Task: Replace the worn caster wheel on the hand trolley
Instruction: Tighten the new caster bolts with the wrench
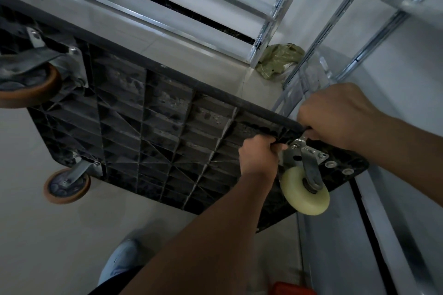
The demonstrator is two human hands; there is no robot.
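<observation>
Both arms reaching down: left hand (257, 154) curling round the black ribbed plastic trolley deck (148, 124), right hand (335, 117) gripping its edge beside the cream caster wheel (304, 190)

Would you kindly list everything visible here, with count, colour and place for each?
Black ribbed plastic trolley platform: one, black, tipped up with its underside facing the camera.
Cream caster wheel in a metal bracket: one, pale cream, at the platform's near right corner.
Brown-rimmed caster wheels: two, brown and grey, at the platform's left side.
Silver metal shelving racks: silver, behind and to the right.
Crumpled green bag: one, green, on the floor by the rack leg.
Red object: one, partly cut off at the bottom edge.
Light shoe: one, bottom centre.
Left hand: grips a dark tool beside the bracket.
Right hand: grips at the platform's edge above the bracket.
</observation>
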